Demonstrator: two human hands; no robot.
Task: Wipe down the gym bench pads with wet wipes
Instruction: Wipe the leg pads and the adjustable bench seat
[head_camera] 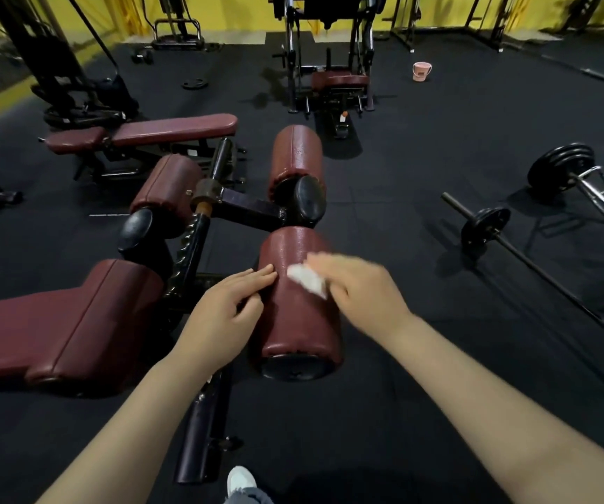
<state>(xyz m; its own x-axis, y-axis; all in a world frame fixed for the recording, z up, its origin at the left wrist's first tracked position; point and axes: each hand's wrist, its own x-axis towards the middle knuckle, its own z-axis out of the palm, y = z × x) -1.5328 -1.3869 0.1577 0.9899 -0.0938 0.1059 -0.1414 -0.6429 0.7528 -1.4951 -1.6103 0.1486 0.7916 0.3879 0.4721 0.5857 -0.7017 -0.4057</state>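
Wiping step: right hand (351,285) gripped crumpled white wet wipe (306,280) on maroon vinyl roller pad (298,321); left hand (228,307), fingers straight, steadied it. Next: unwiped side.

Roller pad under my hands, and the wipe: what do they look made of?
Roller pad: seems maroon vinyl or faux leather, by its pebbled sheen and stitched seam; black end cap looks like plastic or rubber. Wipe: thin, soft white cloth-like sheet, crumpled under the right hand; blurred, so uncertain.
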